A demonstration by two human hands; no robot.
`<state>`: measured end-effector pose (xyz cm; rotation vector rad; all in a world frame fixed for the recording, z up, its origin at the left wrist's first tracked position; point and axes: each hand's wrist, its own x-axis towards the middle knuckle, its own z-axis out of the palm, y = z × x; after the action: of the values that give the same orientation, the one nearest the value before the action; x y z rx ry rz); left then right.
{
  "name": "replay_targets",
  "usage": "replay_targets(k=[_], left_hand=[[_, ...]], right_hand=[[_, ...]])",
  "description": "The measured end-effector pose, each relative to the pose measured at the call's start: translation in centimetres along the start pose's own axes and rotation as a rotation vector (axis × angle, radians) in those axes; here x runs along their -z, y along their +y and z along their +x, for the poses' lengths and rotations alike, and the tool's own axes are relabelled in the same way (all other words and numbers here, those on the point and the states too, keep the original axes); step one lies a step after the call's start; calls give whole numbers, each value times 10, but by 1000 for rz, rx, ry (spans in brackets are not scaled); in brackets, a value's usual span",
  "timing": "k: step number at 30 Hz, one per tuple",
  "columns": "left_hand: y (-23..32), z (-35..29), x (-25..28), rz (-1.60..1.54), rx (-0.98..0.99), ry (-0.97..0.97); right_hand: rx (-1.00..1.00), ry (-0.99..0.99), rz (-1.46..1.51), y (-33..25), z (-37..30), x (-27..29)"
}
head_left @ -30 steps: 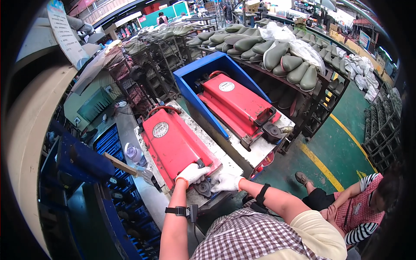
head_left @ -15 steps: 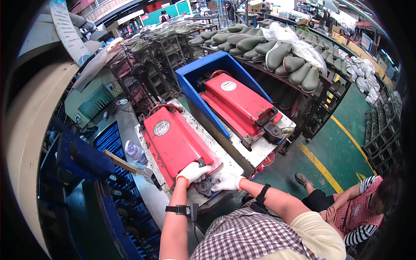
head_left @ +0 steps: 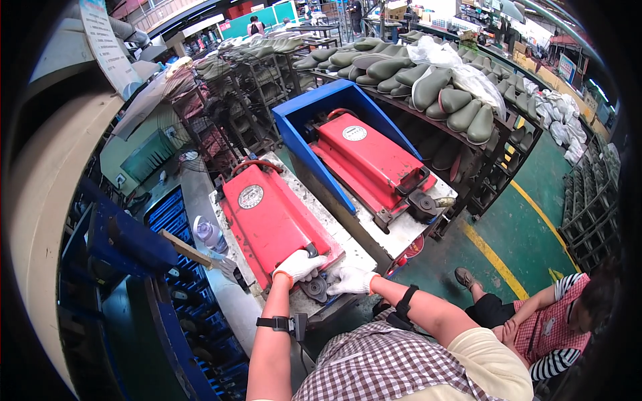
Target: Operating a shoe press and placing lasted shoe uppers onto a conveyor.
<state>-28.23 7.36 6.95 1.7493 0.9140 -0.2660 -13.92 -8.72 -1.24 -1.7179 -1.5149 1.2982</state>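
Both my hands wear white gloves. My left hand (head_left: 298, 266) is closed over the black handle (head_left: 311, 250) at the near end of the left red machine cover (head_left: 271, 217); most of the handle is hidden under the glove. Just to the right, my right hand (head_left: 352, 281) reaches to the machine's front edge with its fingers curled down. What those fingers hold, if anything, I cannot make out. Between and below the hands sits a dark round ribbed metal part (head_left: 313, 289), close to both gloves.
To the right, a second red machine (head_left: 368, 157) stands in a blue housing (head_left: 314, 170). Grey-green shoe forms (head_left: 435, 87) crowd the rack behind it. A clear bottle (head_left: 208, 234) stands at left. A person (head_left: 552, 321) sits at lower right, near a yellow floor line (head_left: 496, 260).
The view has shifted very slightly. Both hands stay in the same places on the left machine, and nothing else near them has visibly moved.
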Motion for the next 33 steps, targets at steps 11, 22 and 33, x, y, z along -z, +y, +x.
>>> replay_targets(k=[11,22,33], left_hand=[[-3,3,0,5,-10,0],[-4,4,0,0,-9,-2],[0,0,0,-9,-9,1]], right_hand=[[-6,9,-16,0,0,0],[-19,5,4,-2,0,1],[-9,18,43,4,1,-3]])
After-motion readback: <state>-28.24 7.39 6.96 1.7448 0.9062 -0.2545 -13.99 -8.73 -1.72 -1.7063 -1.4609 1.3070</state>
